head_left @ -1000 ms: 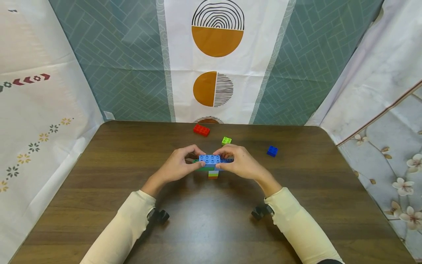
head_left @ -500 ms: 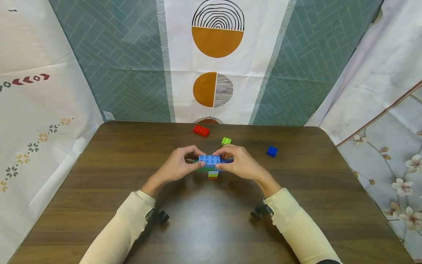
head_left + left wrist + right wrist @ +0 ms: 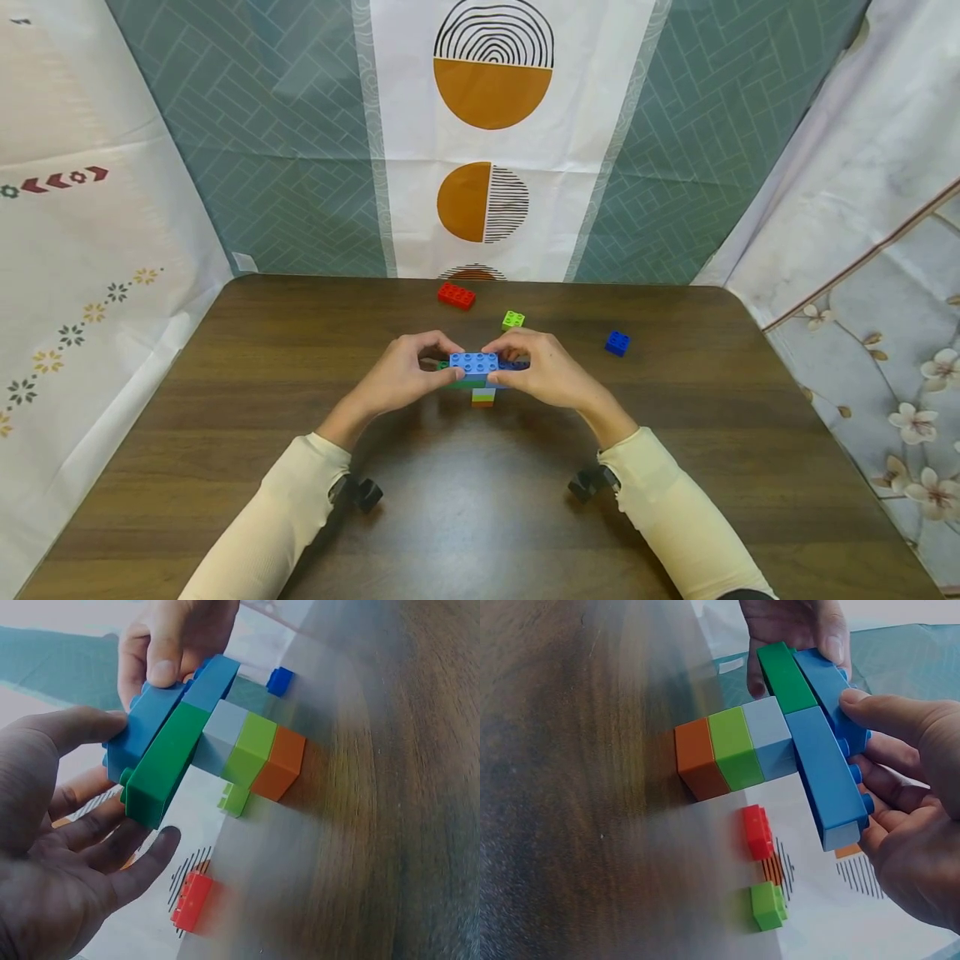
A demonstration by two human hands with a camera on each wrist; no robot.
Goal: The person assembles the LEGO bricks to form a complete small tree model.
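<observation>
Both hands pinch one blue eight-stud brick [image 3: 474, 364] between thumbs and fingers, my left hand [image 3: 399, 377] at its left end, my right hand [image 3: 553, 373] at its right end. It lies across a green brick [image 3: 166, 761] and another blue brick [image 3: 825, 776], which sit end to end. These two rest on a narrow column: a pale grey-blue brick [image 3: 769, 739], a lime brick [image 3: 735, 748] and an orange brick [image 3: 700, 760] at the bottom, standing on the table. Whether the top brick is fully seated, I cannot tell.
Behind the build, a red brick [image 3: 457, 295] lies near the back edge of the wooden table [image 3: 300, 333]. A small lime brick [image 3: 513, 320] is just beyond my right hand, and a small dark blue brick [image 3: 617, 343] lies farther right. Patterned cloths hang behind and at both sides.
</observation>
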